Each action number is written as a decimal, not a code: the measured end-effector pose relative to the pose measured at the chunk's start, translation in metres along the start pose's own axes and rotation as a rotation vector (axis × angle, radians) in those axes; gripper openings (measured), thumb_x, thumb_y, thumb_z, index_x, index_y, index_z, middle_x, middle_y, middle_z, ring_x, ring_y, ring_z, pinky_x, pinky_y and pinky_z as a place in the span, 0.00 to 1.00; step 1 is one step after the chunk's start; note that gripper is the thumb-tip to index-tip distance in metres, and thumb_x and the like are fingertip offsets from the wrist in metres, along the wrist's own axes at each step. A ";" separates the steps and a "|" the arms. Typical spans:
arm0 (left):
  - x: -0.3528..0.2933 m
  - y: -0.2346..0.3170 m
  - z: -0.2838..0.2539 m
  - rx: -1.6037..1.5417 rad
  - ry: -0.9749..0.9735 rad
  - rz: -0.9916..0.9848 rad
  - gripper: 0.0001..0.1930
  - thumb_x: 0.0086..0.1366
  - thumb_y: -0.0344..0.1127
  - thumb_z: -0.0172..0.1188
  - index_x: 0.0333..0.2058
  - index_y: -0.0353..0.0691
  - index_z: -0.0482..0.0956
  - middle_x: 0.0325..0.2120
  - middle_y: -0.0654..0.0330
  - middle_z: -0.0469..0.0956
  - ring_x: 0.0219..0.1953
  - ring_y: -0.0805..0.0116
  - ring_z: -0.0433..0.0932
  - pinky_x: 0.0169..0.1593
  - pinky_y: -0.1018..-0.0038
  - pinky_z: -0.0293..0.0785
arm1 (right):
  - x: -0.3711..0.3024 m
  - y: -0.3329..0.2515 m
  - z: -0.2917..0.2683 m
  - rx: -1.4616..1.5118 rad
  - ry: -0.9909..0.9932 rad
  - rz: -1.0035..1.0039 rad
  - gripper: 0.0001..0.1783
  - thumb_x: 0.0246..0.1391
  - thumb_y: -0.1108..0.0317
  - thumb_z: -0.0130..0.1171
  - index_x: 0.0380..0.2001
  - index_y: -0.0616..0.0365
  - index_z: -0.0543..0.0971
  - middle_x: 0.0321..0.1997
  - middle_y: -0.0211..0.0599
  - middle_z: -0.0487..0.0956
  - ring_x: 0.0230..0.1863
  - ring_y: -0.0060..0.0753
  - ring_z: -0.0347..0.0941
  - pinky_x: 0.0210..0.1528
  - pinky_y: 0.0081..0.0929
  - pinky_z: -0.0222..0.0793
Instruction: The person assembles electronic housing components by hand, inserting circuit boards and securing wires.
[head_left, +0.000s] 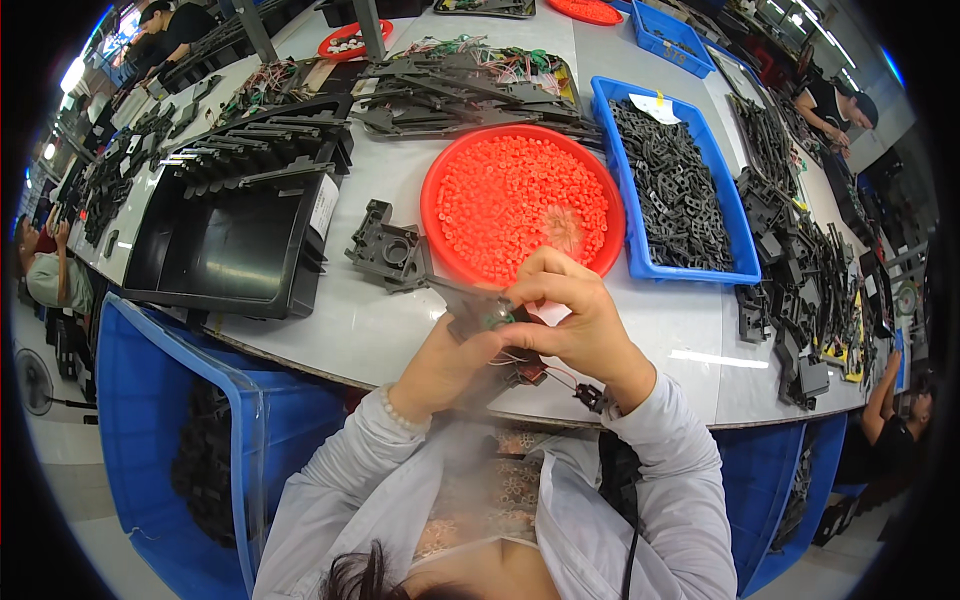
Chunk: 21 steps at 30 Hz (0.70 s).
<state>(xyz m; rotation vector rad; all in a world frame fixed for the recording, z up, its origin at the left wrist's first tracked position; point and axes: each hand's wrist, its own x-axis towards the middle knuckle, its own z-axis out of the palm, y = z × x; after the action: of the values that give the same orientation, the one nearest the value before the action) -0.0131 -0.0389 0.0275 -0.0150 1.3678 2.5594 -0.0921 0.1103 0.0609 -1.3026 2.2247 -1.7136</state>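
Observation:
Between my hands, just in front of the red tray, is a dark plastic housing (463,304) with thin wires hanging from it. My left hand (440,368) is wrapped round its near left side. From the right, my right hand (585,318) has its thumb and fingers bent together at the housing's upper end, beside a small greenish spot; anything tiny in that pinch is hidden. A small black connector (590,397) dangles on the wires below my right wrist. The round red tray (432,215) holds many small orange-red plastic pieces (520,195).
Another dark housing (388,248) lies left of the red tray. A blue tray (690,272) of black parts stands right, a black crate (225,290) left. Long dark parts and wires (470,90) pile behind. Blue bins (170,420) flank me below the table edge. People work farther off.

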 end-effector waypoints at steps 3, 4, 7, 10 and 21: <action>-0.002 0.004 0.002 -0.066 -0.043 -0.014 0.41 0.44 0.60 0.67 0.47 0.35 0.61 0.38 0.53 0.72 0.35 0.63 0.78 0.39 0.68 0.79 | -0.001 0.005 -0.001 0.063 -0.075 0.044 0.14 0.34 0.70 0.69 0.29 0.56 0.80 0.27 0.30 0.68 0.29 0.29 0.67 0.31 0.25 0.63; -0.002 0.002 0.001 -0.066 -0.045 -0.019 0.41 0.44 0.60 0.67 0.47 0.35 0.61 0.38 0.53 0.72 0.35 0.63 0.78 0.39 0.68 0.79 | -0.001 0.007 -0.001 0.061 -0.084 0.010 0.14 0.34 0.70 0.69 0.30 0.56 0.80 0.26 0.31 0.68 0.29 0.29 0.66 0.30 0.25 0.63; -0.002 -0.002 -0.001 -0.151 -0.126 0.018 0.37 0.49 0.55 0.66 0.48 0.35 0.61 0.37 0.54 0.72 0.35 0.62 0.78 0.38 0.67 0.78 | 0.003 0.009 -0.002 0.011 -0.097 -0.073 0.14 0.36 0.70 0.68 0.31 0.56 0.80 0.26 0.31 0.67 0.29 0.29 0.66 0.30 0.24 0.63; 0.001 -0.003 0.000 -0.210 -0.109 0.040 0.33 0.55 0.50 0.63 0.49 0.33 0.60 0.37 0.53 0.73 0.36 0.61 0.78 0.38 0.66 0.78 | 0.003 0.008 0.001 0.054 -0.077 -0.047 0.15 0.37 0.75 0.66 0.34 0.59 0.79 0.27 0.30 0.69 0.30 0.23 0.67 0.34 0.20 0.63; -0.002 0.004 -0.002 -0.052 0.092 0.171 0.20 0.60 0.36 0.52 0.48 0.29 0.64 0.42 0.40 0.72 0.41 0.49 0.77 0.35 0.63 0.80 | -0.070 0.013 -0.036 0.349 0.140 0.427 0.16 0.51 0.71 0.56 0.44 0.65 0.73 0.37 0.34 0.76 0.39 0.23 0.72 0.43 0.21 0.66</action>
<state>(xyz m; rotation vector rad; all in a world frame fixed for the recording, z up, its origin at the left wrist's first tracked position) -0.0125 -0.0429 0.0295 -0.0254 1.3896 2.7673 -0.0720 0.1824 0.0341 -0.6000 1.9538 -1.9387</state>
